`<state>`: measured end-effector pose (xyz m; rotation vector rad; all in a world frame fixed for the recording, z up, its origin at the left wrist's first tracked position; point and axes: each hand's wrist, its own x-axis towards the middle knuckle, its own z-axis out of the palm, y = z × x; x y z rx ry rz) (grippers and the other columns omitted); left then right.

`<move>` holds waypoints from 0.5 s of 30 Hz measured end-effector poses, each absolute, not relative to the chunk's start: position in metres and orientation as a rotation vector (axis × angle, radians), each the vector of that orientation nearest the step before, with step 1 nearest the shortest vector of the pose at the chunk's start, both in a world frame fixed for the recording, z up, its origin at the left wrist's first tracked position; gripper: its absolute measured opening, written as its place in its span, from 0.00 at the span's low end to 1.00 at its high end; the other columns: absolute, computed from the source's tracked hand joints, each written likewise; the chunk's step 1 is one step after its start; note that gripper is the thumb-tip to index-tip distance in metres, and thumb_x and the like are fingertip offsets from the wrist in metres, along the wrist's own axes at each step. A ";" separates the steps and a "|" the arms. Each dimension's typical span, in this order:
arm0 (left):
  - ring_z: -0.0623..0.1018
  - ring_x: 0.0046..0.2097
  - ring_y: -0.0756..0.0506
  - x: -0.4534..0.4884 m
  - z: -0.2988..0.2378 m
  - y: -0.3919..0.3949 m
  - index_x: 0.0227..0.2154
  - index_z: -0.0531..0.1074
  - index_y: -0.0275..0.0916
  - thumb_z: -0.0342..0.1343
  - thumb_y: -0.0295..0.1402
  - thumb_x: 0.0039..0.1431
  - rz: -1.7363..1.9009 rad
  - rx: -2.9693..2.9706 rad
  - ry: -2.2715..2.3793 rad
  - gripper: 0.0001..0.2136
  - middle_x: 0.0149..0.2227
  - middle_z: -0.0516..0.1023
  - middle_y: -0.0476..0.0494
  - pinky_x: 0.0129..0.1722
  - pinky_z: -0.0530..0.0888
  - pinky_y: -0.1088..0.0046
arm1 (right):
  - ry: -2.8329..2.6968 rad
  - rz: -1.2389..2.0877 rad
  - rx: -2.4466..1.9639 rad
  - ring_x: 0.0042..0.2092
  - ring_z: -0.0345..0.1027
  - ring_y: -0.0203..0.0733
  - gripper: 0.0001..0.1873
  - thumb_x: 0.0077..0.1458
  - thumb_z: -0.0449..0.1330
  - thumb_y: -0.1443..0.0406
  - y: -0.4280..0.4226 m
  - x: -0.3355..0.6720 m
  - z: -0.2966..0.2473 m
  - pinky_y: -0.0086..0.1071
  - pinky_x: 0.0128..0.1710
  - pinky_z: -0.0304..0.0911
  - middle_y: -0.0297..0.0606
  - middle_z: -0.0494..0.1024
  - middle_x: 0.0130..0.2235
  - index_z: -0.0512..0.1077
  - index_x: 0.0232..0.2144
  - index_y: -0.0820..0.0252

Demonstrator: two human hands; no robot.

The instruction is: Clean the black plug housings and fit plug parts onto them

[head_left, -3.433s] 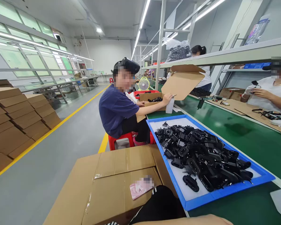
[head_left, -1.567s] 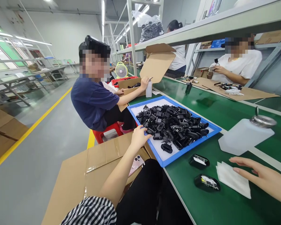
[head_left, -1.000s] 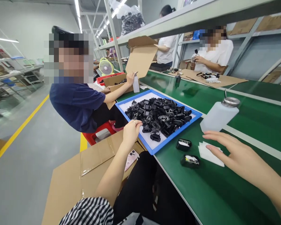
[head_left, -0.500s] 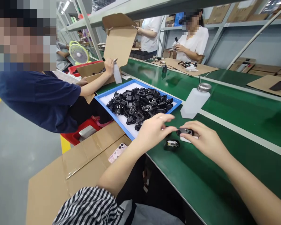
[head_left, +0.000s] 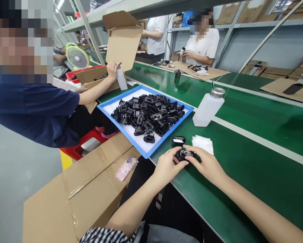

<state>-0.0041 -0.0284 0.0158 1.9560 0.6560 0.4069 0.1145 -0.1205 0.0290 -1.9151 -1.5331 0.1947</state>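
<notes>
A small black oval plastic part (head_left: 186, 154) is held low over the near edge of the green bench. My left hand (head_left: 168, 165) grips its left end between thumb and fingers. From the other side, my right hand (head_left: 204, 163) pinches it with thumb and forefinger. The fingers cover parts of both its ends. Just behind lies a black plastic housing (head_left: 178, 141) with something white inside. A stack of white wipes or paper (head_left: 203, 143) rests beyond my right fingers.
To the left, a blue-rimmed tray (head_left: 123, 131) holds a heap of black plug parts (head_left: 148, 114). A white pump bottle (head_left: 208, 109) stands behind the wipes. Cardboard (head_left: 90, 189) and a pink phone (head_left: 126, 168) are at lower left. A co-worker in a navy sleeve (head_left: 50, 106) sits left.
My right hand has moved left and down with its dark piece to where an open black housing lay. My left hand has come down and closed on the part. The white wipes are now uncovered.
</notes>
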 end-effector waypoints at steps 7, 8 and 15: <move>0.70 0.24 0.54 -0.005 0.012 -0.026 0.39 0.65 0.38 0.53 0.36 0.45 0.455 1.898 0.622 0.17 0.33 0.71 0.47 0.28 0.70 0.77 | -1.630 0.385 -1.937 0.47 0.57 0.45 0.19 0.49 0.47 0.56 -0.118 0.127 0.037 0.41 0.46 0.56 0.38 0.64 0.46 0.65 0.40 0.58; 0.70 0.24 0.54 -0.005 0.012 -0.025 0.40 0.65 0.38 0.53 0.36 0.44 0.447 1.880 0.623 0.18 0.33 0.71 0.48 0.28 0.70 0.77 | -1.635 0.360 -1.931 0.46 0.58 0.46 0.18 0.48 0.48 0.56 -0.118 0.128 0.038 0.42 0.46 0.56 0.38 0.65 0.45 0.66 0.39 0.58; 0.69 0.23 0.53 -0.005 0.007 -0.024 0.40 0.65 0.37 0.55 0.35 0.42 0.398 1.777 0.634 0.18 0.22 0.69 0.52 0.28 0.70 0.76 | -1.299 0.467 -1.910 0.42 0.62 0.43 0.16 0.45 0.50 0.58 -0.118 0.131 0.044 0.36 0.44 0.59 0.35 0.69 0.39 0.68 0.36 0.58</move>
